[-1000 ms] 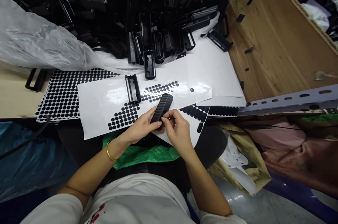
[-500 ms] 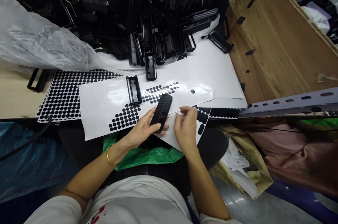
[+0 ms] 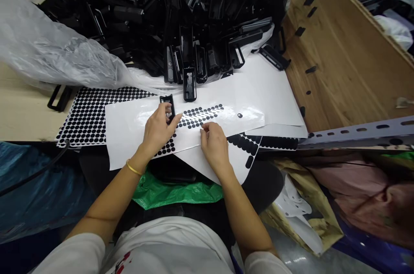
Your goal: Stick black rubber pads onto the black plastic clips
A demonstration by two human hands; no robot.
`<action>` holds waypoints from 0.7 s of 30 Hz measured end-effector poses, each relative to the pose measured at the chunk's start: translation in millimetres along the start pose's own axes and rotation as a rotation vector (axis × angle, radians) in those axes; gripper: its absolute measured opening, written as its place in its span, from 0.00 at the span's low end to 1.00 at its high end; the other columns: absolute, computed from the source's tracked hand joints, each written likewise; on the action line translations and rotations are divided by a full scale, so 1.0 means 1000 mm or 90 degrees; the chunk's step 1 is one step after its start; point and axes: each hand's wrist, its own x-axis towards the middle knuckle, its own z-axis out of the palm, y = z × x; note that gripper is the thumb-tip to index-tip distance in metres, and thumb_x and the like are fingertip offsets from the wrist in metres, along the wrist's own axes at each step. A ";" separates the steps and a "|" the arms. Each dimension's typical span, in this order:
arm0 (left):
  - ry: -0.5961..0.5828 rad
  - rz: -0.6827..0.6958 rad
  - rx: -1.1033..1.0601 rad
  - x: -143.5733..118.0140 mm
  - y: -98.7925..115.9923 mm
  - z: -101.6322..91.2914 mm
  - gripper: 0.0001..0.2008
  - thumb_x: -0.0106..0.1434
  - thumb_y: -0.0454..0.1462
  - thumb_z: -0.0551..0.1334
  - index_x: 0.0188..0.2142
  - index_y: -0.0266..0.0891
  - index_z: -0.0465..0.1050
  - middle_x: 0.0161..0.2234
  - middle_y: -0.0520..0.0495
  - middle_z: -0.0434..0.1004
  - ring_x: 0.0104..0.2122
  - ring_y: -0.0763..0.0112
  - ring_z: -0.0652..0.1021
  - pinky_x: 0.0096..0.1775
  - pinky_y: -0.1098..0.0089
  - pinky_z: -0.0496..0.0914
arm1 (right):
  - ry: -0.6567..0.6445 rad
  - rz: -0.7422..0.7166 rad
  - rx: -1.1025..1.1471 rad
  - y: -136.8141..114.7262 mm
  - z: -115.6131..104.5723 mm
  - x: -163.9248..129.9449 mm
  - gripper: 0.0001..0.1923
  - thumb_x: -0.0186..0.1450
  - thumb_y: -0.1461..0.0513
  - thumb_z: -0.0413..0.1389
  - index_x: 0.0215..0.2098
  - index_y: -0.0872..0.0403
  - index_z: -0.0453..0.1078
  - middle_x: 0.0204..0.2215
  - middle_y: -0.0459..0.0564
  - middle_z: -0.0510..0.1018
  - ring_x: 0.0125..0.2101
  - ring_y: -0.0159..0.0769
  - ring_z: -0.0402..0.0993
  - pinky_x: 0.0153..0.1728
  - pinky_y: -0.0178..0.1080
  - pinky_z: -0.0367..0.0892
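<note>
My left hand [image 3: 158, 129] reaches over the white backing sheet [image 3: 124, 132], its fingers curled onto a black plastic housing [image 3: 171, 104] that lies there. The hand hides the housing's lower part. My right hand [image 3: 214, 147] is at the sheet's front edge, thumb and forefinger close together beside the round black stickers [image 3: 197, 114]. Whether a sticker is between those fingertips is too small to tell. Beneath my right hand is another white sheet [image 3: 194, 160], with larger oblong black stickers [image 3: 249, 162] at its right.
A heap of black plastic housings [image 3: 129, 15] fills the back, beside crumpled clear plastic [image 3: 80, 63]. More dotted sheets [image 3: 86, 114] lie at left. A wooden board [image 3: 349, 54] and a slotted metal rail [image 3: 362, 129] border the right. A green bag [image 3: 181, 196] covers my lap.
My left hand has let go of the ribbed black housing and moved forward-left onto the housing on the sheet; the ribbed one is out of sight. My right hand moved left to the stickers.
</note>
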 end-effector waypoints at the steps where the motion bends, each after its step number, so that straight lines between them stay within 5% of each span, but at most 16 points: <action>1: 0.011 -0.020 0.027 0.008 -0.002 0.002 0.22 0.59 0.49 0.59 0.46 0.36 0.69 0.36 0.40 0.76 0.34 0.58 0.74 0.38 0.64 0.65 | -0.003 0.018 -0.025 0.000 0.004 0.005 0.06 0.64 0.65 0.46 0.36 0.53 0.64 0.36 0.55 0.74 0.36 0.41 0.70 0.29 0.39 0.62; 4: -0.011 -0.049 0.037 0.020 -0.009 0.002 0.14 0.59 0.46 0.60 0.36 0.37 0.71 0.24 0.46 0.70 0.30 0.60 0.72 0.35 0.66 0.63 | -0.021 0.086 -0.081 0.002 0.010 0.018 0.05 0.63 0.65 0.48 0.35 0.54 0.64 0.37 0.57 0.74 0.34 0.42 0.69 0.26 0.38 0.59; 7: -0.071 -0.034 -0.125 0.010 -0.013 0.005 0.12 0.60 0.44 0.59 0.27 0.39 0.68 0.20 0.52 0.65 0.24 0.70 0.68 0.30 0.70 0.60 | -0.037 0.116 -0.047 0.004 0.007 0.023 0.02 0.62 0.64 0.49 0.31 0.53 0.62 0.32 0.52 0.74 0.31 0.39 0.68 0.27 0.38 0.58; 13: -0.197 -0.213 -0.647 -0.031 -0.007 0.030 0.15 0.55 0.47 0.65 0.29 0.38 0.66 0.23 0.56 0.64 0.23 0.80 0.64 0.26 0.77 0.61 | -0.053 0.115 0.378 -0.002 -0.002 0.002 0.06 0.60 0.59 0.53 0.27 0.52 0.62 0.25 0.44 0.69 0.25 0.31 0.64 0.28 0.35 0.60; 21: -0.288 -0.299 -0.804 -0.049 0.006 0.032 0.14 0.55 0.44 0.66 0.32 0.37 0.66 0.27 0.53 0.72 0.27 0.76 0.73 0.32 0.74 0.68 | -0.027 0.167 0.510 -0.014 -0.002 -0.018 0.07 0.61 0.57 0.53 0.28 0.52 0.62 0.23 0.41 0.64 0.23 0.28 0.61 0.24 0.33 0.59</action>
